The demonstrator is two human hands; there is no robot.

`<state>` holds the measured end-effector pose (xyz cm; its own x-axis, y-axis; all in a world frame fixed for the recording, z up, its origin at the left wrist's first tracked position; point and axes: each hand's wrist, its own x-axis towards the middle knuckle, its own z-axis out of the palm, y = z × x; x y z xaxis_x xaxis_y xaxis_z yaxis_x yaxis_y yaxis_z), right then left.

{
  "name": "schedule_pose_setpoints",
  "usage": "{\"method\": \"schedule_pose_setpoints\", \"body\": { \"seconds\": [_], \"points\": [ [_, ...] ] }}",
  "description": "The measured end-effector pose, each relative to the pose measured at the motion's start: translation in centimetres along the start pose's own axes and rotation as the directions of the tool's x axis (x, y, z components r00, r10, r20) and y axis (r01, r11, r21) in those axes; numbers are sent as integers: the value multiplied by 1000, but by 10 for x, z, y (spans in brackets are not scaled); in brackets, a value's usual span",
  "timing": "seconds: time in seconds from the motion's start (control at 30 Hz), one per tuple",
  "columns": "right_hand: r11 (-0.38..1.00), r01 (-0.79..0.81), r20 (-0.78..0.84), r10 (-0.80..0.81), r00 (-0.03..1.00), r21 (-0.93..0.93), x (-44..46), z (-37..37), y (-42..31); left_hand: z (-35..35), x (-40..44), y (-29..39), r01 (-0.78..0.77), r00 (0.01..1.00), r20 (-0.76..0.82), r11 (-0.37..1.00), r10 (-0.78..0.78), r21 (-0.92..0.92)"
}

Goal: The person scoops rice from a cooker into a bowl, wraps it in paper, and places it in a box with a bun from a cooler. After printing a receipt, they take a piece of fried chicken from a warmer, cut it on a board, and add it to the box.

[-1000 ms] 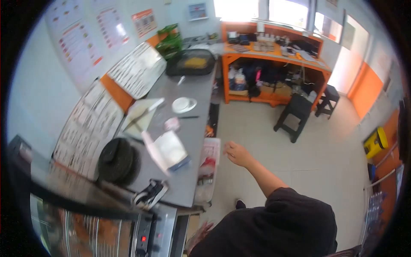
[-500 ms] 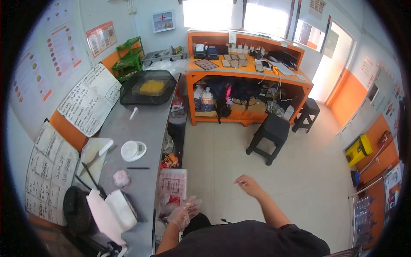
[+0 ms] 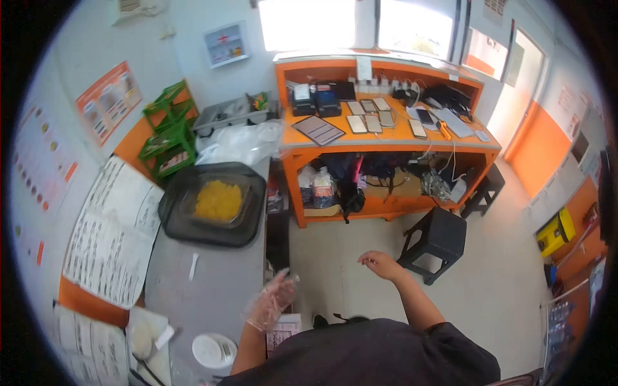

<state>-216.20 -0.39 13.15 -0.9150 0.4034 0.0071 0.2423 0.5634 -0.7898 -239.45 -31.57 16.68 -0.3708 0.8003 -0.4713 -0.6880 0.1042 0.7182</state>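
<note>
My left hand (image 3: pixel 273 301), in a clear plastic glove, hovers by the right edge of the steel counter (image 3: pixel 219 273) with its fingers stretched out and nothing visible in them. My bare right hand (image 3: pixel 380 264) hangs over the floor in front of the black stool, fingers loosely bent and apart, touching nothing. On the counter ahead stands a black tray (image 3: pixel 170 209) carrying a clear container (image 3: pixel 237 217) of yellow shredded food (image 3: pixel 217 200). A small white plastic utensil (image 3: pixel 194 266) lies nearer to me, and beyond my left forearm sits a white kitchen scale (image 3: pixel 207 349).
An orange desk (image 3: pixel 386 147) with several phones (image 3: pixel 357 123) stands ahead. Black stools (image 3: pixel 436 237) are at its right. Green crates (image 3: pixel 168 138), a grey bin (image 3: pixel 232 116) and plastic bags (image 3: pixel 238 141) fill the counter's far end. Handwritten boards (image 3: pixel 116 238) lean on the left wall.
I have moved forward, so the black tray, desk and stools are closer. The wrapped ball and white box on the counter have left view. My left hand has risen and its fingers have stretched out.
</note>
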Motion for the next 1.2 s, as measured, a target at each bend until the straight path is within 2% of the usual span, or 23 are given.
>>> {"method": "schedule_pose_setpoints", "body": {
  "seconds": [0.07, 0.1, 0.17, 0.3, 0.37, 0.43, 0.5, 0.53, 0.57, 0.6, 0.63, 0.67, 0.7, 0.77, 0.8, 0.87, 0.9, 0.93, 0.97, 1.0, 1.07, 1.13, 1.2],
  "points": [
    [995, -99, -84, 101, 991, 21, 28, -25, 9, 16, 50, 44, -41, 999, -21, 988, 38, -148],
    [991, -132, -107, 135, 985, 34, 37, -31, 23, 28, 63, 65, -78, 997, -5, 993, 78, -94],
    [896, -210, -121, 276, 954, 391, 60, -41, 58, 48, 93, 104, -69, 996, 51, 996, 71, -56],
    [846, -233, -136, 334, 933, 479, 137, -91, 118, 46, 185, 152, -129, 984, 121, 991, 130, -18],
    [833, -137, -242, 307, 921, 536, 214, -140, 134, 48, 230, 180, -200, 973, 110, 979, 202, -26],
    [854, 102, -411, 138, 901, 510, 314, -195, 151, 49, 274, 201, -300, 950, 111, 950, 291, 83],
    [826, 135, -468, 168, 868, 547, 430, -252, 159, 50, 326, 228, -304, 952, 58, 951, 300, 63],
    [836, 175, -483, 119, 867, 519, 493, -278, 162, 54, 346, 241, -278, 961, 17, 960, 278, 41],
    [913, 166, -511, 52, 858, 372, 550, -304, 142, 72, 364, 264, -227, 969, -84, 971, 233, 68],
    [907, 280, -563, -59, 825, 315, 610, -320, 132, 79, 380, 275, -235, 964, -115, 970, 240, 59],
    [914, 353, -567, -186, 803, 201, 674, -335, 137, 86, 398, 287, -367, 929, -27, 927, 370, 82],
    [943, 332, -571, -272, 775, 2, 745, -348, 156, 92, 413, 298, -487, 873, 61, 867, 484, 100],
    [981, 103, -453, -168, 875, -164, 791, -364, 144, 99, 429, 308, -491, 871, 35, 865, 491, 104],
    [922, -200, -458, 28, 888, -331, 874, -356, 133, 111, 461, 327, -571, 821, 36, 821, 570, 21],
    [926, -188, -439, 27, 898, -328, 927, -355, 157, 116, 475, 338, -571, 821, 14, 820, 571, 25],
    [876, -163, -146, 108, 983, -454, 1027, -337, 215, 125, 501, 364, -304, 950, -68, 953, 304, 11],
    [880, -155, -132, 106, 986, -449, 1036, -331, 203, 126, 517, 373, -303, 949, -84, 953, 303, 12],
    [988, -144, -40, 142, 989, -50, 1033, -326, 173, 125, 535, 381, -287, 958, -14, 957, 288, 30],
    [922, -156, 58, 144, 988, 355, 1021, -324, 142, 124, 553, 387, -270, 962, 59, 962, 267, 44],
    [920, -167, 73, 151, 986, 356, 1008, -322, 120, 124, 571, 395, -261, 965, 47, 965, 260, 37],
    [894, -9, 268, -125, 955, 447, 971, -319, 77, 122, 609, 414, -275, 961, 59, 951, 269, 145],
    [977, 151, 356, -196, 914, 149, 922, -318, 38, 117, 655, 429, -214, 977, 30, 958, 212, 189],
    [934, 315, 363, -356, 861, 169, 891, -306, 46, 73, 709, 429, -391, 916, 208, 654, 342, 647]
  ]
}}
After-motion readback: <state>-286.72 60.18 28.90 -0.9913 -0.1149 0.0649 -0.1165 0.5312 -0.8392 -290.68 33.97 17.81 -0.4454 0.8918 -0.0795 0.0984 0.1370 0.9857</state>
